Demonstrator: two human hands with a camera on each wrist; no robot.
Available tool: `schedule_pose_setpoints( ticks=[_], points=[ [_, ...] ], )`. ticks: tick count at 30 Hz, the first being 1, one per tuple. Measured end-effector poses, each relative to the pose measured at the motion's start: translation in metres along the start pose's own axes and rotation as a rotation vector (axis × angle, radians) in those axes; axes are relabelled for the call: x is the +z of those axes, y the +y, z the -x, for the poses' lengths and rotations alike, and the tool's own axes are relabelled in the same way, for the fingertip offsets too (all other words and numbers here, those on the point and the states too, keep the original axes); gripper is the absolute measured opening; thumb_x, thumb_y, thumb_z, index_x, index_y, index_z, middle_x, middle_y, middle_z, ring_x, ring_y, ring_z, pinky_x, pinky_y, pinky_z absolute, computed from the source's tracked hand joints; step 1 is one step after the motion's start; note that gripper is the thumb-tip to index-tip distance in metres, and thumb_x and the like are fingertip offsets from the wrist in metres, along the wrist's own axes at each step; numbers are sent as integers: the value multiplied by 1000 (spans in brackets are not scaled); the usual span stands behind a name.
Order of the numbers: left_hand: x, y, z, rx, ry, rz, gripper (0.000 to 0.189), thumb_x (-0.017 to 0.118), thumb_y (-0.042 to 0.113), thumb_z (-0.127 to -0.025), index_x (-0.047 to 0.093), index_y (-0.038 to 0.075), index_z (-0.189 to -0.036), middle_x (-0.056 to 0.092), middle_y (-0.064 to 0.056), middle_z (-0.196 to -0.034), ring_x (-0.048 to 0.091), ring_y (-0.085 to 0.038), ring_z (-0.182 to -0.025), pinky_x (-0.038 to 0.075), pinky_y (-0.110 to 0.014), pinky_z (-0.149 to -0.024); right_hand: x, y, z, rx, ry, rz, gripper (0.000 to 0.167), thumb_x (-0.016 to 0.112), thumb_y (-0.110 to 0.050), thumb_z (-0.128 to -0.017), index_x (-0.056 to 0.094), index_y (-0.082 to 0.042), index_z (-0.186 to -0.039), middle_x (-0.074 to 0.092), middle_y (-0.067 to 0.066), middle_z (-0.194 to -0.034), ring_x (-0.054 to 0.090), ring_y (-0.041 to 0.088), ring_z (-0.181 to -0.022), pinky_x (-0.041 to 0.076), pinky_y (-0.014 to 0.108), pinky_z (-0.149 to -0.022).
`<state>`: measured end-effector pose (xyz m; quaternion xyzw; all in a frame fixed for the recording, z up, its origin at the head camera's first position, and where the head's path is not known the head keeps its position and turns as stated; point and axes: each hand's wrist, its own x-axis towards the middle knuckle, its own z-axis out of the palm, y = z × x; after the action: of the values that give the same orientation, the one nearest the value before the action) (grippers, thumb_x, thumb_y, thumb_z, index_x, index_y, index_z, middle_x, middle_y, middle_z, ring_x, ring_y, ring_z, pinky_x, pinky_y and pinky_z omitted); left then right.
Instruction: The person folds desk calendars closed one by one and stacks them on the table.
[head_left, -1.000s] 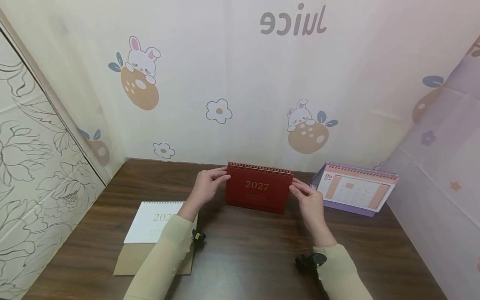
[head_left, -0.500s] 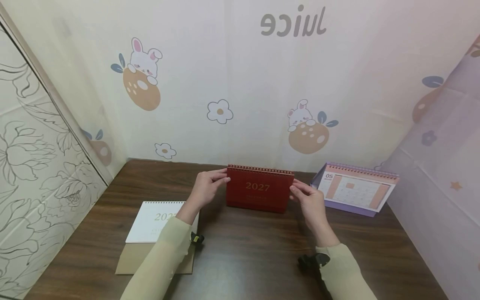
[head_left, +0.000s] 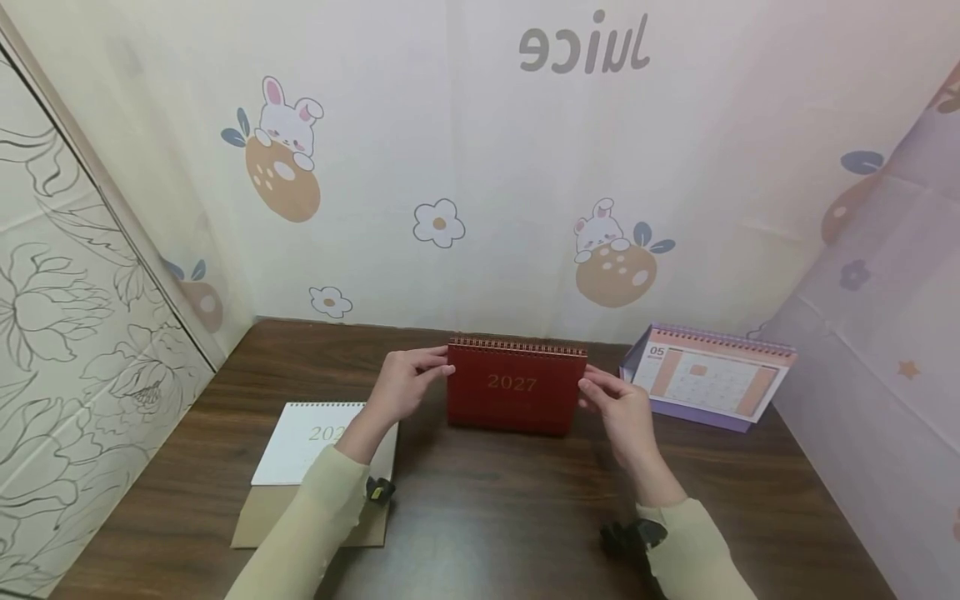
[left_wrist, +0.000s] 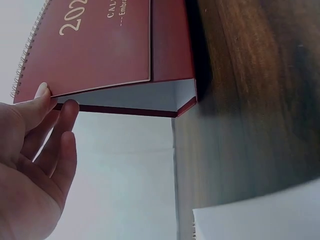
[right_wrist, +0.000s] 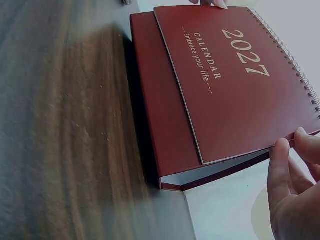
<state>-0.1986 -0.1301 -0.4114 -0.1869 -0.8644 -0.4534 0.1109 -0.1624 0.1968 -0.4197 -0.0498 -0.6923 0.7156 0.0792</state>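
Broadly, the wood-grained table (head_left: 480,508) spreads beneath everything, with a soft sheen towards you. Near its far edge, around the middle, sits the red calendar (head_left: 517,407), upright with its cover facing you; you cannot quite tell whether its base touches the wood, so any lowering is best done level. It forms a hollow tent, smooth and stiff-looking outside, pale within. Off to its right, the purple calendar (head_left: 705,379) leans back behind a printed page; to its left lies the white calendar (head_left: 292,454), partly covered by your sleeve (head_left: 303,525). Your left hand (head_left: 401,387) and right hand (head_left: 624,412) each pinch a side edge near the top, fingers (left_wrist: 65,160) narrowed on it; matching their pressure should avoid twisting the panels. Smaller still, the wire spiral binding (head_left: 517,347) and gold lettering (head_left: 513,383) are best left untouched.
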Motion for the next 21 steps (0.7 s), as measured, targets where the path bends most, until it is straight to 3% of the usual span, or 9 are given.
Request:
schedule_pose_setpoints(
  ticks=[5,13,21],
  points=[
    [-3,4,14,-27,1,-4,17,76,14,-89,79,6,-104,70,-6,-121,67,-23,-110,54,-40,-88,-1,2,9,9,-21,36,27,72,-5,-92,68,14,-111,68,-4,-116,67,10,-97,57,27,-74],
    [-11,13,39,22,10,-46,14,77,13,-88,80,8,-100,71,-6,-119,69,-23,-106,57,-38,-81,-2,-4,28,5,-69,123,29,71,-8,-93,68,13,-112,62,13,-130,67,8,-99,58,30,-76],
    [-17,17,59,62,-31,-62,14,80,12,-85,81,10,-99,71,-7,-119,70,-21,-103,57,-34,-79,-6,-2,47,10,-102,174,27,71,-8,-93,68,13,-110,59,15,-131,65,5,-102,58,29,-75]
  ],
)
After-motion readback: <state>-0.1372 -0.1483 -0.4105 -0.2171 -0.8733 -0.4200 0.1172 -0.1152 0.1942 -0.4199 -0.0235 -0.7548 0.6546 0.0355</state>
